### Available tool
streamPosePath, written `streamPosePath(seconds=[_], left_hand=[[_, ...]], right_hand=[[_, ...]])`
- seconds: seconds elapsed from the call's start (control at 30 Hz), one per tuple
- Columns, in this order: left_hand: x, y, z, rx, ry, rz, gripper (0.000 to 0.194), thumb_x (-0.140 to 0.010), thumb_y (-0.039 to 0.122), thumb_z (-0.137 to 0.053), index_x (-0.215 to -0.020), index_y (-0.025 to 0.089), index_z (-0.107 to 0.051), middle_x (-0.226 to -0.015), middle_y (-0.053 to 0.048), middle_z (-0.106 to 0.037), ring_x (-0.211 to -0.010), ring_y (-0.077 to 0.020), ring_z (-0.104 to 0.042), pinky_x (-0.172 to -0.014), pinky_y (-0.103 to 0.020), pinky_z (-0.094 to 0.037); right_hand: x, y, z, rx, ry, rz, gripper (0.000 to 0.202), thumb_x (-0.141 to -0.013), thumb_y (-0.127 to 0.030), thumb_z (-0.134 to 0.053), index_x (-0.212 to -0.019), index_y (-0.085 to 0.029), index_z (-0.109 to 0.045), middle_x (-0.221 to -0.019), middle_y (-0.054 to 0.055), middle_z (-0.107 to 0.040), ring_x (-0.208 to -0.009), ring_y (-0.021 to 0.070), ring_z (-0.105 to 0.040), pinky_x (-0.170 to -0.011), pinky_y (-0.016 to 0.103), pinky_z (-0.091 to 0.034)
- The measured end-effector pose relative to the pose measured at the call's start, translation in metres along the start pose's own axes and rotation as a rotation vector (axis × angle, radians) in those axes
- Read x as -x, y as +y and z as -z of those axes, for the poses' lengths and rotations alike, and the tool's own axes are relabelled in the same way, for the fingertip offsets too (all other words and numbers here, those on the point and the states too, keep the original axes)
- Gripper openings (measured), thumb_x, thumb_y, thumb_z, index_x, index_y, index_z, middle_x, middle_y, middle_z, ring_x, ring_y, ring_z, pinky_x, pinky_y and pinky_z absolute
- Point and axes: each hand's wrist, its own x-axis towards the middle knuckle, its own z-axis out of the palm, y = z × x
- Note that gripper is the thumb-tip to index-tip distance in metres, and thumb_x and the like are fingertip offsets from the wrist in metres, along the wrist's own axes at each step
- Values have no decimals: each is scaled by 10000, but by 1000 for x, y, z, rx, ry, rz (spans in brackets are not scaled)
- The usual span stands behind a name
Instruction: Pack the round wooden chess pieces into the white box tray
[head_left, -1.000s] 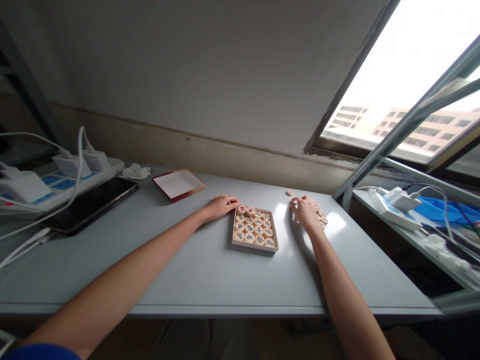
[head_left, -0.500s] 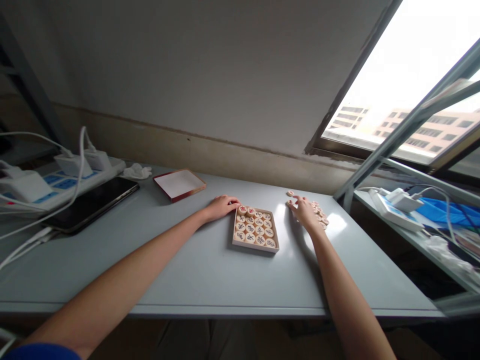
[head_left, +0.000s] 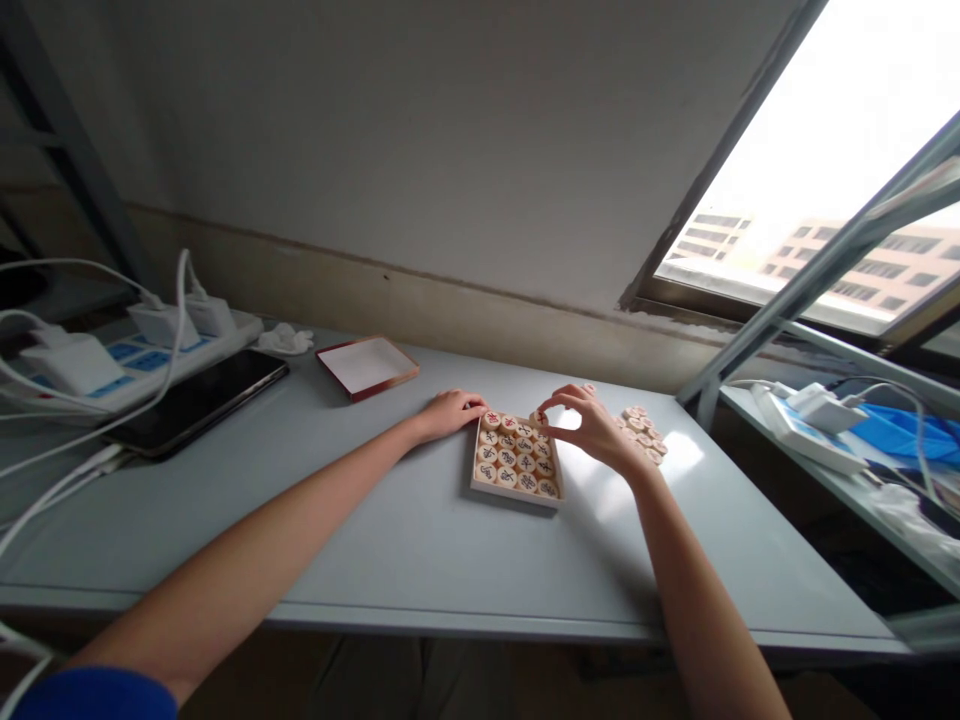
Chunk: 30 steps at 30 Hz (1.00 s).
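Note:
A shallow box (head_left: pixel 516 493) on the desk holds rows of round wooden pieces with red or dark characters. My left hand (head_left: pixel 448 414) rests on the desk with its fingertips against the box's back left corner, its fingers curled together; whether anything is in them is hidden. Above the back right corner of the box, my right hand (head_left: pixel 589 425) pinches a round piece (head_left: pixel 538 418) between thumb and finger. More loose pieces (head_left: pixel 642 434) lie heaped on the desk to the right, and one piece (head_left: pixel 589 389) sits behind my right hand.
An open box lid (head_left: pixel 367 367) lies at the back, left of the box. A black phone (head_left: pixel 202 400), a power strip (head_left: pixel 154 362) with chargers and white cables fill the left side. A metal frame and shelf (head_left: pixel 832 475) stand at the right.
My right hand has moved left from the loose pieces to the box, now with a piece in its fingers. My left hand stays at the box's corner. The view has shifted slightly.

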Motion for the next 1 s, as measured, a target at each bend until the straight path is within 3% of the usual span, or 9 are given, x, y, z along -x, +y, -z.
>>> streamPosePath(seconds=[0.3,0.83,1.0], left_hand=[[-1,-2,-1,-14,4,8,335,-796,355,-407,-935,181,-658,-999,-47,-663,-917,-204,-574,-796,-248,-396],[0,2,1,-24,-4,14,336,-791,355,-402,-937,193,-657,-1004,-40,-662,-918,-204,-571,-804,-254,-394],[1,1,1,-16,-1,9,333,-795,357,-403,-923,191,-660,-987,-43,-666,-909,-202,-571,-800,-251,-397]], right_hand=[[-1,6,-20,47,-62,22,176,-744,-308,-618,-906,-242,-605,-939,40,-571,-900,201,-505,-781,344,-405],[-4,0,-25,-26,-75,-29,176,-755,-360,-595,-877,-234,-597,-908,32,-584,-899,195,-515,-794,336,-397],[-2,12,-24,-139,-13,-79,288,-772,-417,-546,-1001,-242,-561,-1030,51,-580,-945,198,-520,-817,347,-415]])
